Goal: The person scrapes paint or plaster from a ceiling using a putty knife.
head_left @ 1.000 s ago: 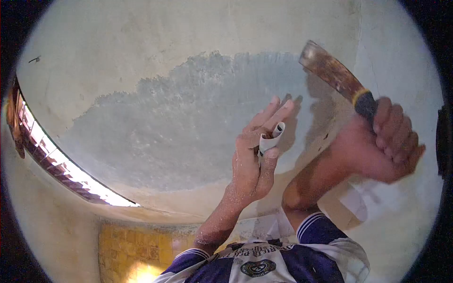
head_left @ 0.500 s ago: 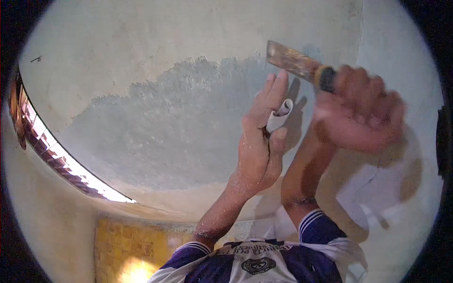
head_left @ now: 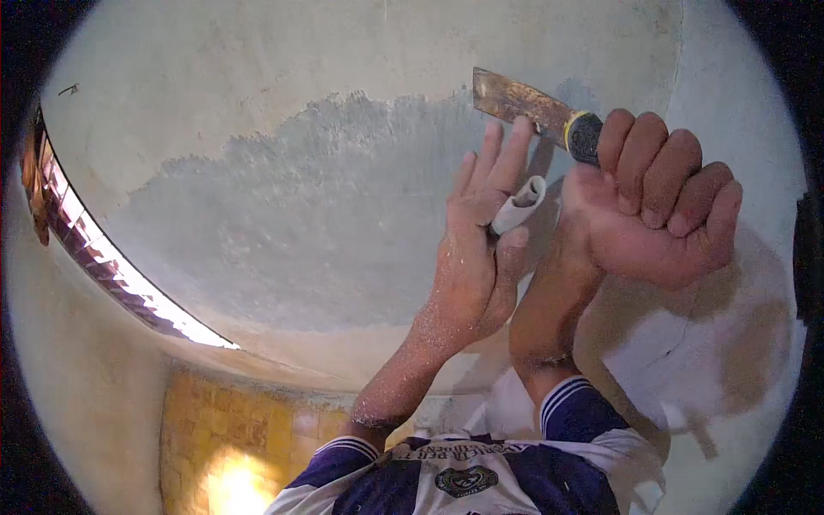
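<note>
My right hand (head_left: 665,193) is closed around the black handle of a broad, rust-stained blade (head_left: 524,101). The blade points left, in front of the wall. My left hand (head_left: 482,236) is beside it, fingers stretched upward and fingertips close to the blade's lower edge. A rolled white piece, perhaps paper (head_left: 520,206), is held between its thumb and fingers. Pale dust covers the left wrist and forearm. Behind both hands is the wall (head_left: 326,232), with a large darker grey, rough-edged patch.
A slatted opening (head_left: 129,275) lets in bright light at the left. Yellow tiles (head_left: 257,421) with a bright glare show at the lower left. A dark object (head_left: 805,257) is at the right edge. Shadows of the hands fall on the right part of the wall.
The blade has shifted slightly left and up, and the right hand looks sharper than before. The left hand's fingers are more spread, and the white roll is tilted further right.
</note>
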`<act>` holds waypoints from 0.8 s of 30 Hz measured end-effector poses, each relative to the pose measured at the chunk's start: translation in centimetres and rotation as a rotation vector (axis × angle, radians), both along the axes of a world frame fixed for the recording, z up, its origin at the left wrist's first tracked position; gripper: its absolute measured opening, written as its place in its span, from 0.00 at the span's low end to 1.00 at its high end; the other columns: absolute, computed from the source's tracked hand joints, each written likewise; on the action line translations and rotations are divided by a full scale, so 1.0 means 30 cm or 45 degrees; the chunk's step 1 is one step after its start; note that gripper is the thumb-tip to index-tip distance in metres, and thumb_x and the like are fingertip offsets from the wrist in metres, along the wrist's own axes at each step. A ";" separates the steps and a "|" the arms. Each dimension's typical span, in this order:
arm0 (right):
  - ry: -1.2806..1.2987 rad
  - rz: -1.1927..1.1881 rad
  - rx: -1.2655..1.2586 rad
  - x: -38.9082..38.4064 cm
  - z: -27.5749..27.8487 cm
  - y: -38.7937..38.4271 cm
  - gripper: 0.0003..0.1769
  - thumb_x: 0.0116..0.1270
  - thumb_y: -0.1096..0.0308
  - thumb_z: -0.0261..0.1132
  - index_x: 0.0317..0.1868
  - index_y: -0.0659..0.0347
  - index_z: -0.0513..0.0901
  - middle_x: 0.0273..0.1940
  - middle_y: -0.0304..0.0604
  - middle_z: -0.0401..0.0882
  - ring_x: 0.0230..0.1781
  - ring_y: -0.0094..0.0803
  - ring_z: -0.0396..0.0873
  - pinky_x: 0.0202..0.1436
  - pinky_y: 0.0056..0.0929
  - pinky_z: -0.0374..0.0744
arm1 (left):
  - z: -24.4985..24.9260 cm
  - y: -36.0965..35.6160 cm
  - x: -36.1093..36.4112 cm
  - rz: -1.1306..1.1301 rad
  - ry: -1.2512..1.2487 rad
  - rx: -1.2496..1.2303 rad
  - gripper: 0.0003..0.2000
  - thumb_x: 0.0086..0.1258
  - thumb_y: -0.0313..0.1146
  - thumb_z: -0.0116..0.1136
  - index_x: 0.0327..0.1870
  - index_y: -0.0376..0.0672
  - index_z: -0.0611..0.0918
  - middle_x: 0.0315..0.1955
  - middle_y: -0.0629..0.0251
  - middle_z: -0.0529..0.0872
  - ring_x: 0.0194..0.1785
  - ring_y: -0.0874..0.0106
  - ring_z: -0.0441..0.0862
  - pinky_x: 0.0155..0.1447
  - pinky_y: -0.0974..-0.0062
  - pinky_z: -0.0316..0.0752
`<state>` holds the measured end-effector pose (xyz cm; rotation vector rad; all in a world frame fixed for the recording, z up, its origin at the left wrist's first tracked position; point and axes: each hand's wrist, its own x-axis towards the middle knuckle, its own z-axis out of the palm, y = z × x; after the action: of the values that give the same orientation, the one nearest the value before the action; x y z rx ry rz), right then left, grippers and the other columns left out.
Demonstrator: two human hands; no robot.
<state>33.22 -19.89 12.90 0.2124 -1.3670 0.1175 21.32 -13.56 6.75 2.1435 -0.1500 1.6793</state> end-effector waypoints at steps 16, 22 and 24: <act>0.003 -0.177 -0.039 -0.038 0.030 0.006 0.22 0.70 0.56 0.54 0.15 0.44 0.66 0.15 0.28 0.59 0.16 0.27 0.58 0.31 0.35 0.65 | -0.012 0.058 -0.058 -0.041 0.112 0.130 0.23 0.75 0.35 0.43 0.65 0.28 0.66 0.76 0.49 0.57 0.79 0.46 0.49 0.79 0.48 0.41; -0.040 -0.083 0.059 -0.012 0.013 -0.023 0.21 0.73 0.56 0.48 0.18 0.47 0.66 0.15 0.34 0.61 0.15 0.29 0.56 0.28 0.36 0.63 | 0.006 0.042 -0.049 -0.078 0.139 0.110 0.25 0.76 0.35 0.42 0.68 0.28 0.63 0.76 0.48 0.57 0.78 0.45 0.50 0.79 0.47 0.41; -0.115 -0.121 0.014 0.018 0.032 0.025 0.22 0.74 0.56 0.47 0.19 0.47 0.66 0.15 0.36 0.61 0.15 0.29 0.56 0.27 0.37 0.63 | -0.019 0.033 -0.044 -0.070 0.119 0.098 0.27 0.76 0.36 0.41 0.70 0.28 0.61 0.75 0.48 0.57 0.78 0.45 0.50 0.79 0.47 0.41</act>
<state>33.76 -19.12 13.85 0.1522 -1.4651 0.0407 20.01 -12.56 6.18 2.2486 -0.2483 1.5627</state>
